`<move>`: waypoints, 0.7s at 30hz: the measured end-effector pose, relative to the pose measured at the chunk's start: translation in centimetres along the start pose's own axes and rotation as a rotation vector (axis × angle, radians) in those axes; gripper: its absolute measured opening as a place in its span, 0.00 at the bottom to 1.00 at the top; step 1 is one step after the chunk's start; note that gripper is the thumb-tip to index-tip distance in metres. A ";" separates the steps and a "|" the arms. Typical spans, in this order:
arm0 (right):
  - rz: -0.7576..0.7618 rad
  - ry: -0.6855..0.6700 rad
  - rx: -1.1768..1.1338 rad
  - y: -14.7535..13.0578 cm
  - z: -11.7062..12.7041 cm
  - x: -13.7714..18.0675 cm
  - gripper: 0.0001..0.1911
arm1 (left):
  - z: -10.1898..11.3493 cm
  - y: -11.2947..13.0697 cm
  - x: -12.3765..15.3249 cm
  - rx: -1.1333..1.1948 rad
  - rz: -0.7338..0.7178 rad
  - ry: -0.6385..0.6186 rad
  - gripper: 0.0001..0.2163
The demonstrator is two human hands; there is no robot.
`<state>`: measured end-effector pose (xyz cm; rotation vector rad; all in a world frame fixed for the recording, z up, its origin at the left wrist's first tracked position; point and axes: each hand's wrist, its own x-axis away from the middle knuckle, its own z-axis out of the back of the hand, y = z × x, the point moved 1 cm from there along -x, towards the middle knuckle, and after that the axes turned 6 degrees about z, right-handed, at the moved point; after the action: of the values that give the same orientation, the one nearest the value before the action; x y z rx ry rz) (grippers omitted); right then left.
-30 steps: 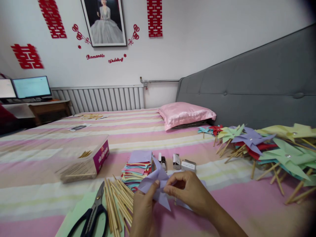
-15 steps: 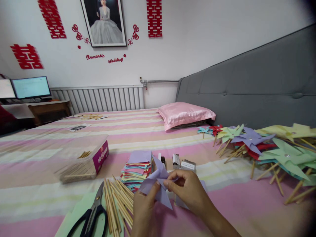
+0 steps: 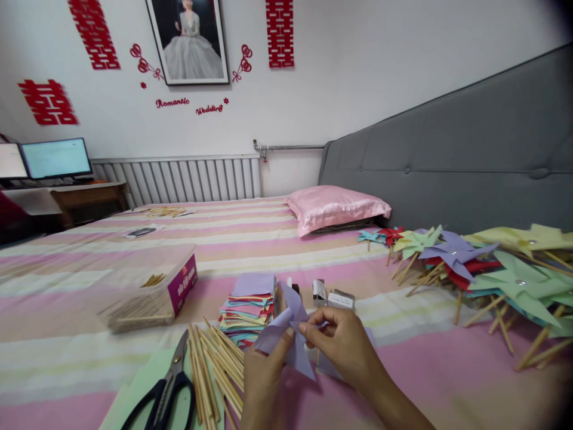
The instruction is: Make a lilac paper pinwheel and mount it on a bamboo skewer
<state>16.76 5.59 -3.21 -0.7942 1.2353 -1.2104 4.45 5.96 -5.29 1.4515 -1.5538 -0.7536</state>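
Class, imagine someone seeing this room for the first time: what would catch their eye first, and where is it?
Probably the crowd of colourful paper pinwheels at the right, near the grey headboard. Front and centre, the left hand and right hand hold folded purple paper. Above, red cutouts flank a framed picture on the wall.

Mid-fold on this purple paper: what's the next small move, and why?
Probably slide the left hand's thumb slightly to pin the flap at the right hand's fingertips: that thumb presses the folded purple paper near its middle, and the right fingertips meet the paper close beside it.
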 end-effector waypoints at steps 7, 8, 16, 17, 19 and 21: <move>-0.042 0.014 0.023 -0.3 0.0 0.0 0.10 | 1.1 -1.5 -2.0 -0.066 0.029 0.039 0.22; -0.044 0.014 0.028 -0.2 0.0 -0.1 0.10 | 1.1 -1.5 -2.0 -0.070 0.031 0.036 0.22; -0.023 0.014 0.070 -0.1 -0.2 -0.1 0.10 | 0.3 -0.4 -0.4 -0.122 -0.022 -0.009 0.15; -0.012 0.012 0.072 -0.2 -0.2 0.0 0.10 | 0.4 -0.5 -0.5 -0.122 -0.017 -0.014 0.15; 0.014 0.006 0.085 -0.5 -0.2 0.2 0.10 | 0.5 -0.6 -0.8 -0.096 -0.005 -0.040 0.16; 0.033 0.008 0.096 -0.8 -0.3 0.4 0.10 | 0.6 -0.6 -0.9 -0.029 0.012 -0.056 0.18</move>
<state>16.25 5.09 -2.63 -0.6965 1.1837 -1.2380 4.17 6.72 -6.25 1.4101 -1.5863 -0.8127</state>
